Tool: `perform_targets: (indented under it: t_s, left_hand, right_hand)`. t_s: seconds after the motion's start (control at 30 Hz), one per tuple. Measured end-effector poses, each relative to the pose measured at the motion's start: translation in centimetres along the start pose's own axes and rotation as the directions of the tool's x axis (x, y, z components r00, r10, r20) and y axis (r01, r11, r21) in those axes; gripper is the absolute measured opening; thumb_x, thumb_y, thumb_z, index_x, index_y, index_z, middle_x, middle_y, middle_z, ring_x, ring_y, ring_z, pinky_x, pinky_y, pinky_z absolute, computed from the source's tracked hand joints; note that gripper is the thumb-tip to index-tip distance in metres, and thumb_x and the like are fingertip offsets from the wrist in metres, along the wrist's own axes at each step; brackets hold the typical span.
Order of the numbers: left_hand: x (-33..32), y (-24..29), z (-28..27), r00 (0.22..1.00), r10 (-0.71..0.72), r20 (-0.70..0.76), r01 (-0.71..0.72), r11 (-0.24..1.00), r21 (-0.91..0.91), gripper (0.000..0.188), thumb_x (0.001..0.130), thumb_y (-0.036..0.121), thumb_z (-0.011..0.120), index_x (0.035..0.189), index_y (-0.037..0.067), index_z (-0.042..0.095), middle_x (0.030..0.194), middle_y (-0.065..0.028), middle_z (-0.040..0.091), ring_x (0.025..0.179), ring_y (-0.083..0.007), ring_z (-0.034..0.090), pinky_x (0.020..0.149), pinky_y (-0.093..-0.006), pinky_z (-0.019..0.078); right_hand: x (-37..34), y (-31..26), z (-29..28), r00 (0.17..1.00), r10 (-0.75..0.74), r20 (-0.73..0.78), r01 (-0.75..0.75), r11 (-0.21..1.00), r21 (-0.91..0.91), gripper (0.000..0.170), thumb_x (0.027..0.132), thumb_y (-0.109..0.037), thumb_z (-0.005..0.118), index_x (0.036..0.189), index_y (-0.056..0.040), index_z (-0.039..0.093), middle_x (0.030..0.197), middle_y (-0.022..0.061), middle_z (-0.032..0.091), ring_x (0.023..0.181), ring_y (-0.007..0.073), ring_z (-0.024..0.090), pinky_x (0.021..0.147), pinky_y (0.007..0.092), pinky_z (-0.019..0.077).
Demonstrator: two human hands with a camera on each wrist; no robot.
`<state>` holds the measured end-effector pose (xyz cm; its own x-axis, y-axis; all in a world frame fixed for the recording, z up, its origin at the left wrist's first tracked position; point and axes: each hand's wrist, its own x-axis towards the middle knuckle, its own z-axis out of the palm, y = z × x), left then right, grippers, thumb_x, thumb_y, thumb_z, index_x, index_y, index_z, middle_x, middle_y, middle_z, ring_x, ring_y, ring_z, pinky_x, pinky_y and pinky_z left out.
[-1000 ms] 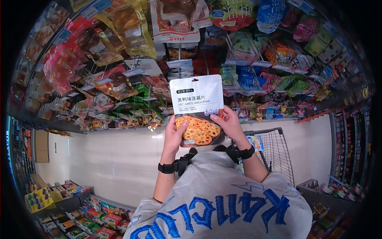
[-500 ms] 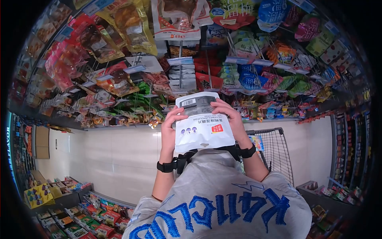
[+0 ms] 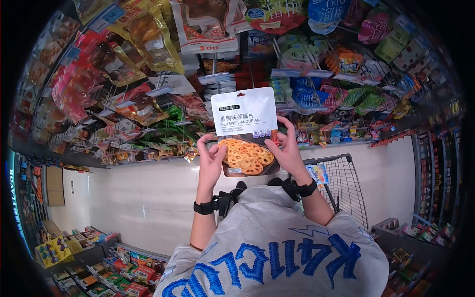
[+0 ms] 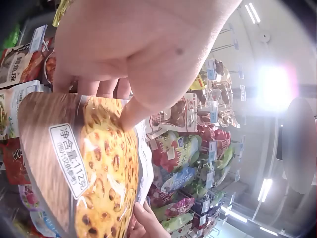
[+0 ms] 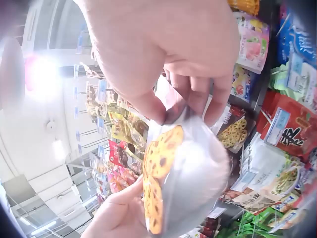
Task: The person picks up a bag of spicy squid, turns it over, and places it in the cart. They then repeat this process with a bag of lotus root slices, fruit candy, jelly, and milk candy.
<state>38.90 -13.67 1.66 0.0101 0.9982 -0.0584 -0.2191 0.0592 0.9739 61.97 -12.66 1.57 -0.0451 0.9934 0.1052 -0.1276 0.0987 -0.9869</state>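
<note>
A snack pouch of lotus root slices (image 3: 247,119) is held upright before the chest, its printed front facing me. Its upper part is white with dark lettering; the lower part pictures yellow slices. At the pouch's left edge, my left hand (image 3: 211,161) pinches it, thumb on the front and fingers behind. My right hand (image 3: 288,151) grips the opposite edge the same way, thumb on the front. In the left wrist view the pouch (image 4: 106,168) shows a weight label low on its front. The right wrist view has the pouch (image 5: 193,173) bulging under the fingers.
Hanging snack packs (image 3: 148,39) on hooks fill the shelf ahead, with price tags (image 3: 215,78) beneath. A black wire shopping cart (image 3: 341,183) stands at the right. Behind me are low bins of packaged goods (image 3: 118,272). Pale floor (image 3: 133,198) lies between.
One second ago the pouch faced front; half a second ago its back showed, with the top pointing down. Now its front shows again, top up. Both hands stay on its edges.
</note>
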Motion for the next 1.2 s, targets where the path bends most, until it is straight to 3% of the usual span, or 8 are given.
perform_targets:
  t_s: [0.23,0.4,0.6,0.73,0.8,0.97,1.1,1.2]
  left_hand:
    - [-0.2,0.4,-0.9,0.998,-0.050,0.043,0.043,0.988,0.146,0.033,0.105,0.026,0.043,0.119,0.002,0.061,0.114,-0.0079,0.063,0.107,-0.0111,0.056,0.096,-0.0272,0.0413]
    - [0.1,0.3,-2.2,0.990,-0.113,0.082,0.115,0.993,-0.027,0.059,0.105,0.049,0.029,0.117,-0.002,0.057,0.119,-0.0173,0.064,0.106,-0.0200,0.063,0.087,-0.0294,0.0489]
    - [0.2,0.5,-2.4,0.983,-0.161,0.084,0.168,0.982,-0.084,0.065,0.101,0.061,0.019,0.094,0.006,0.054,0.113,-0.0240,0.066,0.097,-0.0271,0.068,0.078,-0.0326,0.0540]
    - [0.7,-0.1,-3.1,0.981,-0.147,0.128,0.170,0.967,-0.191,0.076,0.102,0.059,0.015,0.119,-0.002,0.058,0.118,-0.0203,0.065,0.110,-0.0221,0.062,0.091,-0.0334,0.0477]
    - [1.0,0.4,-2.9,0.986,-0.121,0.112,0.142,0.967,-0.212,0.078,0.102,0.058,0.015,0.121,-0.003,0.059,0.121,-0.0196,0.064,0.115,-0.0207,0.060,0.096,-0.0341,0.0448]
    - [2.3,-1.2,-4.4,0.998,-0.056,0.037,0.058,0.996,-0.072,0.071,0.102,0.058,0.024,0.112,-0.001,0.062,0.110,-0.0134,0.066,0.100,-0.0226,0.063,0.088,-0.0337,0.0486]
    - [2.4,-0.8,-5.0,0.991,-0.073,0.115,0.072,0.997,0.018,0.015,0.095,0.015,0.063,0.103,0.003,0.063,0.097,-0.0043,0.066,0.088,-0.0096,0.061,0.079,-0.0242,0.0469]
    - [2.8,-1.6,-5.4,0.994,-0.105,0.030,0.106,0.993,-0.048,0.016,0.085,-0.002,0.069,0.099,0.004,0.062,0.094,-0.0018,0.065,0.085,-0.0068,0.059,0.076,-0.0207,0.0457]
  right_hand:
    - [1.1,0.3,-1.9,0.976,0.136,0.169,-0.161,0.976,0.149,0.026,0.095,-0.006,0.060,0.121,-0.0022,0.060,0.103,0.0016,0.062,0.089,0.0042,0.056,0.080,0.0192,0.0457]
    - [1.6,0.1,-2.0,0.940,0.225,0.258,-0.296,0.911,0.286,0.059,0.106,-0.045,0.023,0.123,0.0001,0.057,0.103,0.0148,0.070,0.095,0.0188,0.067,0.088,0.0316,0.0500]
    - [2.1,1.2,-2.0,0.918,0.265,0.293,-0.344,0.901,0.263,0.061,0.106,-0.046,0.023,0.123,0.0009,0.057,0.104,0.0200,0.070,0.098,0.0237,0.068,0.088,0.0325,0.0505]
    - [2.2,0.9,-1.4,0.931,0.277,0.238,-0.339,0.896,0.286,0.055,0.107,-0.042,0.026,0.123,-0.0004,0.058,0.106,0.0148,0.069,0.093,0.0186,0.067,0.087,0.0295,0.0490]
    - [2.6,0.7,-1.2,0.979,0.062,0.194,-0.055,0.998,-0.041,0.037,0.105,-0.029,0.041,0.122,-0.0015,0.059,0.102,0.0049,0.064,0.087,0.0105,0.061,0.083,0.0248,0.0463]
    - [2.4,1.0,-0.4,0.940,0.204,0.272,-0.247,0.960,0.132,0.029,0.093,-0.003,0.061,0.121,-0.0010,0.057,0.092,-0.0039,0.053,0.085,0.0020,0.051,0.077,0.0177,0.0419]
    - [2.9,2.2,0.4,0.951,0.141,0.274,-0.151,0.988,0.018,0.033,0.089,0.001,0.061,0.122,-0.0025,0.056,0.093,-0.0051,0.051,0.081,0.0018,0.047,0.077,0.0179,0.0415]
    - [3.6,2.4,1.1,0.959,0.095,0.268,-0.096,0.995,-0.010,0.031,0.089,-0.002,0.063,0.120,-0.0034,0.058,0.104,-0.0008,0.055,0.086,0.0026,0.052,0.082,0.0192,0.0434]
